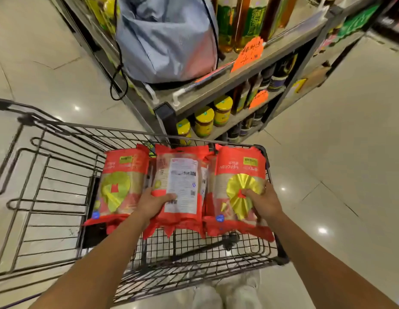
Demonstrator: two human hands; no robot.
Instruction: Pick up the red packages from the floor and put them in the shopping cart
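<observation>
Three red packages stand side by side inside the wire shopping cart (pixel 60 166). The left package (pixel 121 186) shows a yellow fan print and leans against the cart's inner divider. My left hand (pixel 152 204) grips the lower part of the middle package (pixel 183 181), whose white label side faces me. My right hand (pixel 264 201) holds the right package (pixel 238 175) across its gold fan print. All three rest at the cart's far end, near the shelf.
A grey shelf unit (pixel 238 81) stands just beyond the cart, with yellow-lidded jars (pixel 204 121), oil bottles and orange price tags. A blue-grey bag (pixel 169 39) sits on its top. Glossy tiled floor (pixel 339 152) spreads to both sides. My feet show under the cart.
</observation>
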